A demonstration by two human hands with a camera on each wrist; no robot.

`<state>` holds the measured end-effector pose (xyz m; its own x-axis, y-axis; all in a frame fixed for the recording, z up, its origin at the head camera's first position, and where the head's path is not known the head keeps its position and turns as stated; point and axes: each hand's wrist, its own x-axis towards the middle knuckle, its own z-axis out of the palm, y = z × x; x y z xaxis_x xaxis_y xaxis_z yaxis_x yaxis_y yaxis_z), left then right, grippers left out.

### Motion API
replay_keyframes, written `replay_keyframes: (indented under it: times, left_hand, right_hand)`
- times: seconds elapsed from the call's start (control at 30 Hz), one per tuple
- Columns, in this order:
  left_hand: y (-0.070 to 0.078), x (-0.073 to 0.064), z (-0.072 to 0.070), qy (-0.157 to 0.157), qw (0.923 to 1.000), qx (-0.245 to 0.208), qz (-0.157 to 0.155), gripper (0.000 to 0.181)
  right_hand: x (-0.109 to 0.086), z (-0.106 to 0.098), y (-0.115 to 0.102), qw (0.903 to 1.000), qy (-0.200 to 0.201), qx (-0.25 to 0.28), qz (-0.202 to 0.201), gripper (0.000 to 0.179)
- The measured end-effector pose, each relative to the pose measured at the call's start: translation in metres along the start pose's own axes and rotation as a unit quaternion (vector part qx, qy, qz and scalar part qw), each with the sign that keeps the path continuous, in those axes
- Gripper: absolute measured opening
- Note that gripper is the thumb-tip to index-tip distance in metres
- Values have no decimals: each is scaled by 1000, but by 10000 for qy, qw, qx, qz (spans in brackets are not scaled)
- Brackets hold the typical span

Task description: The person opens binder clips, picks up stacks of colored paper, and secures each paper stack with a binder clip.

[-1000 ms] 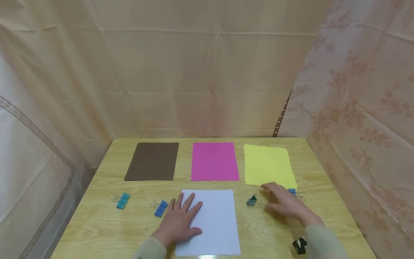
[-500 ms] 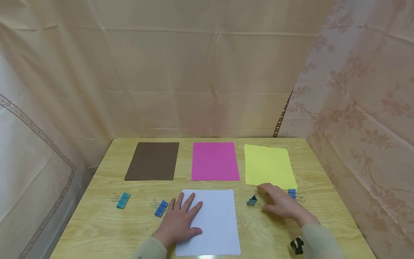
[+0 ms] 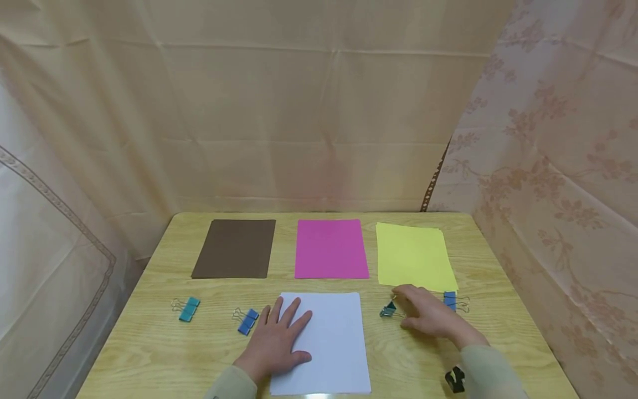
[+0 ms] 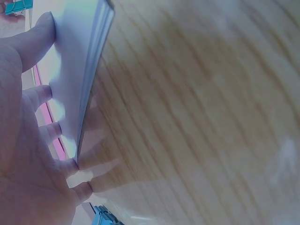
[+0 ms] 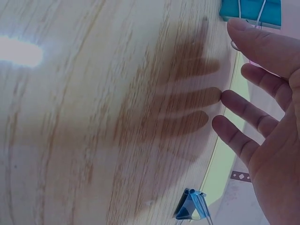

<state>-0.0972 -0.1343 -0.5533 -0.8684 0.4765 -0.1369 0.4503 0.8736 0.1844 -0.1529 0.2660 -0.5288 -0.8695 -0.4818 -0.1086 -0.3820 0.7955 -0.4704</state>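
Observation:
My left hand lies with spread fingers on a stack of white paper at the table's front. In the left wrist view, its fingers reach over the stack's edge. My right hand is at a teal binder clip right of the stack, thumb and forefinger apart on either side of its wire handles. The right wrist view puts the thumb by the handles of that clip, the other fingers loosely bent; whether the thumb touches the wire is hard to tell.
Brown, magenta and yellow paper stacks line the back of the table. A teal clip and a blue clip lie on the left. Another blue clip and a black clip are near the right arm.
My right hand has shifted slightly left, bringing its fingertips closer around the teal binder clip's handles. The left hand has stayed on the white paper.

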Motion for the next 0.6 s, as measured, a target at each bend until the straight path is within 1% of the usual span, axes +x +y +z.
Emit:
replay_keyframes:
  times: [0.27,0.6]
  left_hand:
    - [-1,2,2,-54,10000,44,-32,84]
    - [1,-1,-1,21,10000,-24,10,82]
  right_hand:
    - [0,2,0,9998,-5,-155,-100,68]
    - [-3,3,0,9996,6,-225,-162,68]
